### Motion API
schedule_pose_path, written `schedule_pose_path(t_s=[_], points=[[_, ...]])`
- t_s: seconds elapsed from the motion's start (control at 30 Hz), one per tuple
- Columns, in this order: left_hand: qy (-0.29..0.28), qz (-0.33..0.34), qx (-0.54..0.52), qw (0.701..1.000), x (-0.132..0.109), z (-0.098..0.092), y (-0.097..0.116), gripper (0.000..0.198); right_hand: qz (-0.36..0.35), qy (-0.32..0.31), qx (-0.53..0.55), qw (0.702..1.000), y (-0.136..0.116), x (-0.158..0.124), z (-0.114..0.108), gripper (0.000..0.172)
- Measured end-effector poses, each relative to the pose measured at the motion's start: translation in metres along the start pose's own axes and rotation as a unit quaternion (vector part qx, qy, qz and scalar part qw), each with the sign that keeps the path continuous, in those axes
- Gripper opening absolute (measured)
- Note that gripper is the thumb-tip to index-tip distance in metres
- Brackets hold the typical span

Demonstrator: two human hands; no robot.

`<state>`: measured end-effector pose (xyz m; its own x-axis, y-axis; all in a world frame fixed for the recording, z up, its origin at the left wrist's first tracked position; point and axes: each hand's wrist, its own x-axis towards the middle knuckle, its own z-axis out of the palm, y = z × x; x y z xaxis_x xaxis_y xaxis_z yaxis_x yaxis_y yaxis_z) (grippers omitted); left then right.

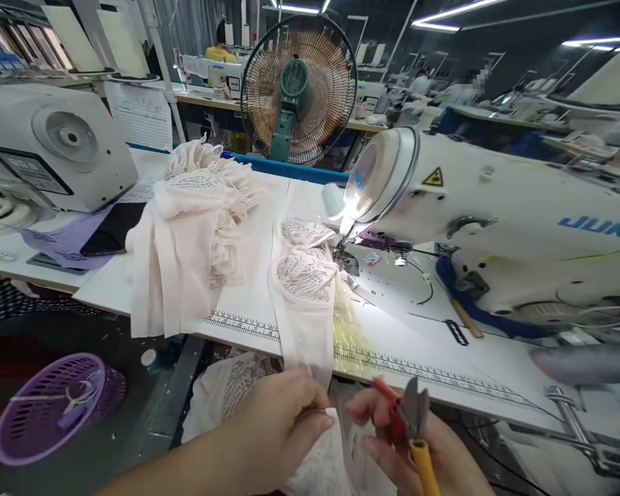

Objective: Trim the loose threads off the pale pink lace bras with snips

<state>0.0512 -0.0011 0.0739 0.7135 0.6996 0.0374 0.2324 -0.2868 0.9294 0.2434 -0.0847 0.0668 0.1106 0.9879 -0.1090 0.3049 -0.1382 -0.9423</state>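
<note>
My left hand (284, 424) pinches the edge of a cream lace garment at the front of the sewing table. The garment, which looks like a bra (304, 275), runs up the table to the needle area of a white sewing machine (496, 200). In my right hand (408, 441) is a pair of small scissors (416, 406) with red and yellow handles, blades pointing up and slightly apart. My right hand is just right of the fabric edge. More white lace fabric (227, 386) hangs below the table edge, partly hidden by my left hand.
A pile of cream lace pieces (186, 241) lies left on the table (248, 303). A second machine (56, 145) stands far left, near a dark phone-like slab (114, 227). Behind is a fan (297, 89). A purple basket (56, 406) is on the floor.
</note>
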Motion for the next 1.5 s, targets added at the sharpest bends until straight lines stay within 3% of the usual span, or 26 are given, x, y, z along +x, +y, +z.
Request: schedule_pose_path(t_s=[0.1,0.27,0.4,0.53,0.6,0.7,0.87,1.07,1.27,1.37,1.5], points=[[-0.004,0.005,0.003,1.000,0.001,0.004,0.000,0.007,-0.029,-0.036,0.055,0.997,-0.016,0.015,0.006,0.017],[0.006,0.007,0.001,1.000,0.003,0.005,-0.003,0.008,-0.042,-0.080,0.049,0.995,-0.020,0.026,0.015,0.014],[0.026,0.022,0.045,0.998,0.001,0.009,-0.006,0.006,-0.066,-0.046,0.044,0.996,-0.017,0.027,0.017,0.012],[0.100,0.080,0.114,0.985,-0.003,0.021,-0.013,0.013,-0.103,0.004,0.037,0.994,-0.013,0.025,0.020,0.009],[0.100,0.052,0.074,0.991,-0.003,0.026,-0.015,0.004,-0.108,0.009,0.035,0.994,-0.010,0.024,0.022,0.007],[0.065,-0.050,-0.073,0.994,-0.001,0.029,-0.014,0.012,-0.107,0.005,0.048,0.993,-0.007,0.023,0.023,0.005],[0.026,-0.172,-0.247,0.953,0.007,0.026,-0.007,0.020,-0.076,-0.009,0.072,0.994,-0.009,0.023,0.021,0.007],[0.017,-0.182,-0.246,0.952,0.012,0.025,-0.006,0.023,-0.036,-0.059,0.090,0.994,-0.007,0.024,0.014,0.015],[0.037,-0.171,-0.240,0.955,0.016,0.029,-0.005,0.020,-0.073,-0.031,0.083,0.993,0.000,0.027,0.018,0.009],[0.038,-0.188,-0.248,0.950,0.018,0.027,-0.005,0.023,-0.060,-0.048,0.075,0.994,0.005,0.024,0.011,0.009],[0.025,-0.228,-0.291,0.929,0.019,0.021,-0.005,0.024,-0.041,-0.140,0.005,0.989,0.016,0.013,-0.012,0.037]])
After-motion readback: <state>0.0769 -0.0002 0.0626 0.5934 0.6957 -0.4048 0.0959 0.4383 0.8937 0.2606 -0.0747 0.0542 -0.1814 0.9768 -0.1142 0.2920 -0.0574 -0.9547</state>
